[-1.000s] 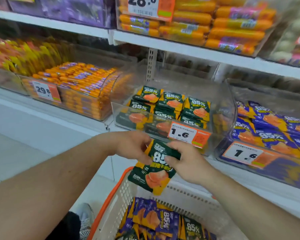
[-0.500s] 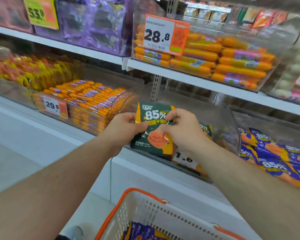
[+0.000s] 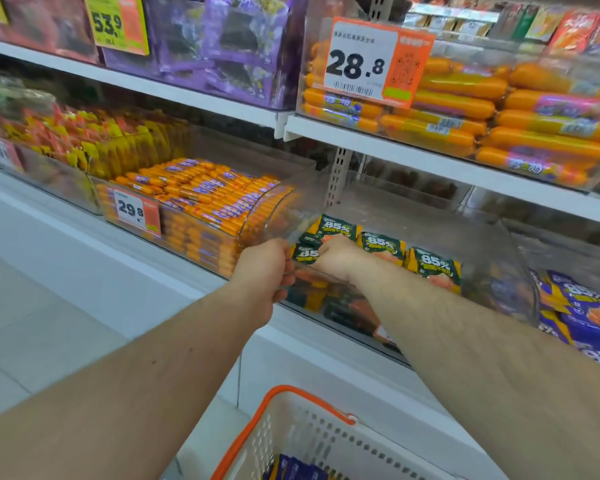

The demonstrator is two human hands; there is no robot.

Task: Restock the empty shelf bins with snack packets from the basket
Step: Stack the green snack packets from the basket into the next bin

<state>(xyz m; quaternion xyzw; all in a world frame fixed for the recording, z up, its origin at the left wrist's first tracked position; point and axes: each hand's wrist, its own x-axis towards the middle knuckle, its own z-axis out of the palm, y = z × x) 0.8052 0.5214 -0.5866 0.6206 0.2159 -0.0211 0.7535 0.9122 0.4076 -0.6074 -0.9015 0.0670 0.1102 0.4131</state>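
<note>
A dark green snack packet point(image 3: 305, 254) printed "85%" lies at the front left of a clear shelf bin point(image 3: 510, 247). It sits between my two hands. My left hand point(image 3: 264, 268) is at the bin's front-left corner, fingers curled at the packet's left edge. Reaching over the rim, my right hand point(image 3: 336, 258) grips the packet's right side. Several matching green packets point(image 3: 433, 268) lie in the bin. The white basket point(image 3: 309, 441) with an orange handle point(image 3: 281, 393) is at the bottom, with purple packets point(image 3: 291, 469) inside.
A bin of small orange sausages point(image 3: 201, 195) tagged 29.8 stands left of the green bin. A bin of purple packets point(image 3: 586, 313) stands to its right. The upper shelf point(image 3: 413, 157) overhangs, carrying large orange sausages point(image 3: 534, 133). White floor tiles point(image 3: 32, 323) spread at left.
Both hands carried the green packet up from above the basket, forward over the bin's front rim, and down into the bin. The view has moved closer to the shelf.
</note>
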